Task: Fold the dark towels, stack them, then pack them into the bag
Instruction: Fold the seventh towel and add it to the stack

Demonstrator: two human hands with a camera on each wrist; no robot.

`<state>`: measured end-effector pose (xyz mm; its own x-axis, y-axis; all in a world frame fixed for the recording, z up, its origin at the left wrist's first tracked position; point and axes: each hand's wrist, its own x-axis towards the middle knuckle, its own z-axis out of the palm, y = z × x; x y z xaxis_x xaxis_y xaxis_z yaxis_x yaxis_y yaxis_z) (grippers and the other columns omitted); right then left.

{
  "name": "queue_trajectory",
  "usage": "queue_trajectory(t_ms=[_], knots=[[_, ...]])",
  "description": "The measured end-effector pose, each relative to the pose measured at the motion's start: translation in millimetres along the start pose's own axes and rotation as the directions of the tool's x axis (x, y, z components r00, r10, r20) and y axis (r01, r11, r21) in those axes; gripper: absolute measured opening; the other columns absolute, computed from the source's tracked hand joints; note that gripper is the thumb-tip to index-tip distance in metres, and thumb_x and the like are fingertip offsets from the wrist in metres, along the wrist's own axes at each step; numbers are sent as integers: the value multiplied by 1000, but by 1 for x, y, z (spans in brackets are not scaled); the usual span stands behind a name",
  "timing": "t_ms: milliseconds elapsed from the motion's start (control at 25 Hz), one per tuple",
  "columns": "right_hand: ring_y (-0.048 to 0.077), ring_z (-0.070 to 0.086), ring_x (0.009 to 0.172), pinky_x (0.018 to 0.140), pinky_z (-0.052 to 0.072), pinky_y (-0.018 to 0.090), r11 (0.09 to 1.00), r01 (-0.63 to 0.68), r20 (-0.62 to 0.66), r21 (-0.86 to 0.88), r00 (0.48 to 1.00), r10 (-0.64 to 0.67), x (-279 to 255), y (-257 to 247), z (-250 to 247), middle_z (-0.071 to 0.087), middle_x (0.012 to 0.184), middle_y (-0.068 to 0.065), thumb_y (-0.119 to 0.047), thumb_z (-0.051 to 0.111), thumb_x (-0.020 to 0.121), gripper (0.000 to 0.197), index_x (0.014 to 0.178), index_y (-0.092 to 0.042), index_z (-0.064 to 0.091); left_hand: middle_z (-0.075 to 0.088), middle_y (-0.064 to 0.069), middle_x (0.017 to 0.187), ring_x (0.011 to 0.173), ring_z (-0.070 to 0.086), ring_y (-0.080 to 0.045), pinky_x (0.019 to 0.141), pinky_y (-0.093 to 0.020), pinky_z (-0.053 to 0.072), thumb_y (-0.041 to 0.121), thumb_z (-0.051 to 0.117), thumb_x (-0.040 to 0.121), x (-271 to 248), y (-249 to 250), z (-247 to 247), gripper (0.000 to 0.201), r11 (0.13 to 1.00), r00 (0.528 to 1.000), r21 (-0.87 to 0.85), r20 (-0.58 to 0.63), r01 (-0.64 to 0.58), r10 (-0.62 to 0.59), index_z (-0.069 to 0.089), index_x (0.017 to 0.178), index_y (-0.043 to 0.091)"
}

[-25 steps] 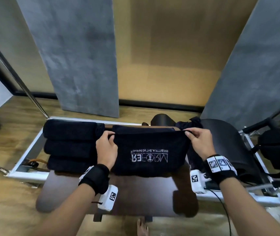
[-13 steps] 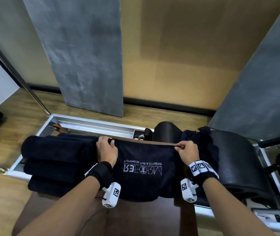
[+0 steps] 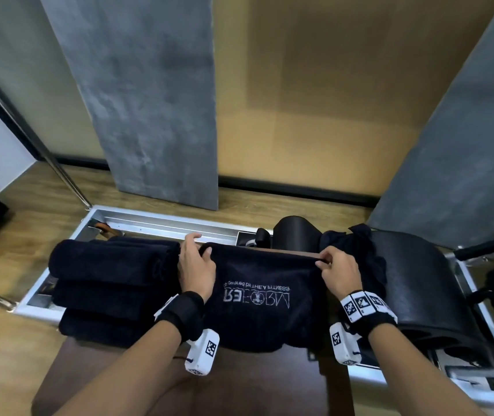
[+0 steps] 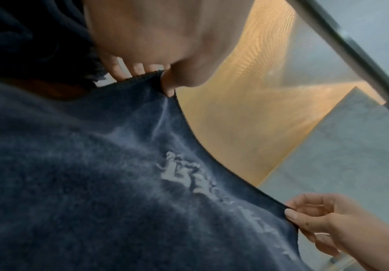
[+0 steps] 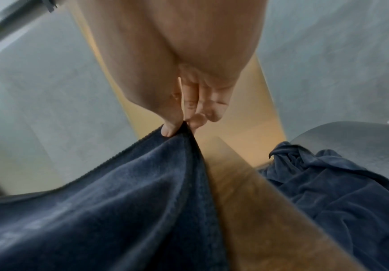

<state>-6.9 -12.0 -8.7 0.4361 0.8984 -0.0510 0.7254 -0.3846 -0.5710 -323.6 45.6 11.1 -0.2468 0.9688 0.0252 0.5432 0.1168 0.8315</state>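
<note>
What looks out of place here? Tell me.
One dark towel lies crumpled and unfolded on the black pad beside the right hand, unlike the neat folded stack by the left hand. The printed towel hangs logo upside down.

I'm looking into a fitness studio, I'd say pilates: a reformer-style metal frame [image 3: 161, 225] with a black padded carriage [image 3: 414, 283] sits on wood flooring [image 3: 29, 205], and the dark towel [image 3: 269, 313] carries a printed "fitness" logo.
</note>
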Motion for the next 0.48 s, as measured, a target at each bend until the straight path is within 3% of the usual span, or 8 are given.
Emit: queue_trajectory(t_ms=[80,160,240,360,480], knots=[[21,67,97,92,56,39,995,22,-41,102,999,-18,-11,-4,-15,72,98,3,-7,75,91,20,109,-17,75,58,-4,113,100,57,-22,91,-36,47,7,67,100,-8,7,-11,33,998,999,-47,-5,-42,42,59,132,13],[19,68,94,92,54,34,985,62,-117,160,992,-44,-27,-10,-34,74,98,5,-5,77,90,22,111,-11,78,59,-3,111,100,57,-20,93,-33,47,8,69,99,-18,14,-27,28,990,996,-109,-26,-91,89,63,126,13],[17,69,81,82,53,31,972,103,-202,211,977,-60,-43,-13,-56,77,88,4,-6,81,87,12,98,-11,81,63,-2,109,98,61,-17,94,-28,50,7,73,97,-26,21,-46,20,971,989,-193,-69,-139,128,66,112,17],[22,66,60,59,54,34,905,92,-236,416,972,10,-83,-22,-91,75,78,13,-2,82,86,11,87,-11,76,70,-2,100,86,63,0,82,-12,50,6,79,92,-44,31,-84,17,923,979,-336,-138,-189,150,68,99,17],[20,61,46,43,48,27,871,159,-248,465,968,-44,-126,-38,-125,70,66,12,2,80,86,15,82,-10,72,71,-2,90,78,64,2,74,-10,48,9,84,88,-64,36,-127,18,882,968,-410,-183,-234,172,68,92,15]])
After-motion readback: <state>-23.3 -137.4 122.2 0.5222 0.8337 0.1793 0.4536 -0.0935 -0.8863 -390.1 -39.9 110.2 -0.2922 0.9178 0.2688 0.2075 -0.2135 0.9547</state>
